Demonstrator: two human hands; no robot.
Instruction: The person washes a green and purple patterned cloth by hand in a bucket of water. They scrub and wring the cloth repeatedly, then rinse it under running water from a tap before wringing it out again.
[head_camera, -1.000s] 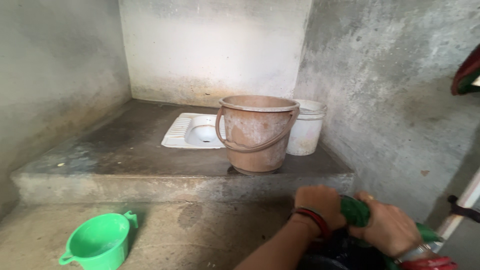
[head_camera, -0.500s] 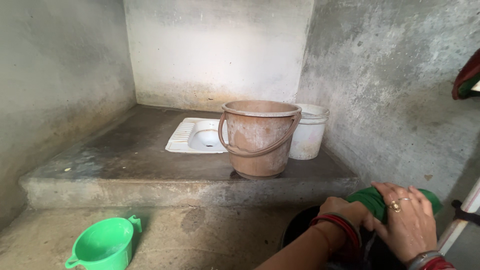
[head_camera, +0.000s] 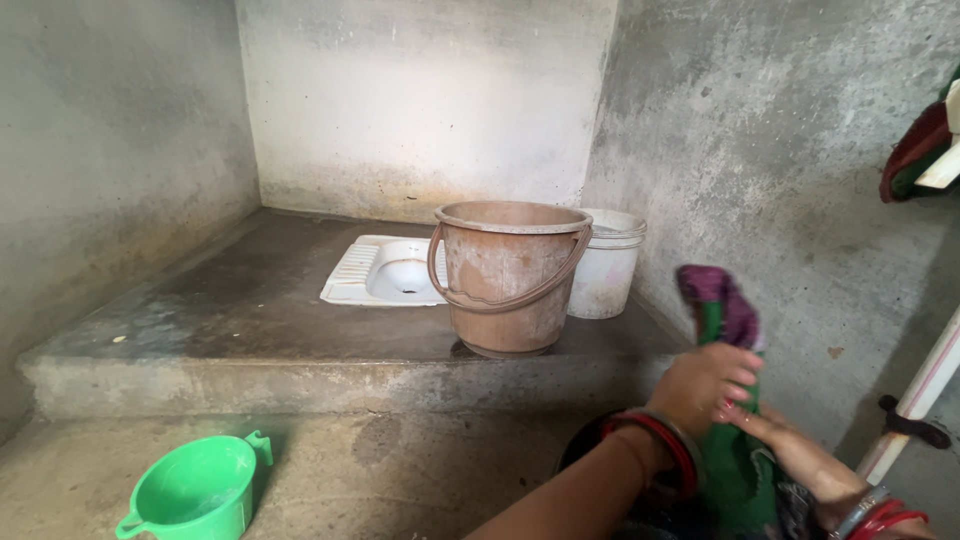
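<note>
The left hand is clenched around a green cloth, fingers curled over it and thumb side toward the wall. The right hand lies just below and to the right, at about 4 o'clock from the left; its fingers reach up along the same cloth and press against it, so both hands are grasping it. The cloth sits at the lower right of the view, above a dark tub whose rim shows under the left wrist. Its long axis runs nearly upright, from the tub at 6 o'clock up to 12 o'clock, and its purple end sticks out above the left hand, drooping slightly.

At 10 o'clock from the hands a brown bucket stands on the concrete step, a white bucket touching its far side and a squat pan just left. A green mug rests on the floor at 9 o'clock, well apart.
</note>
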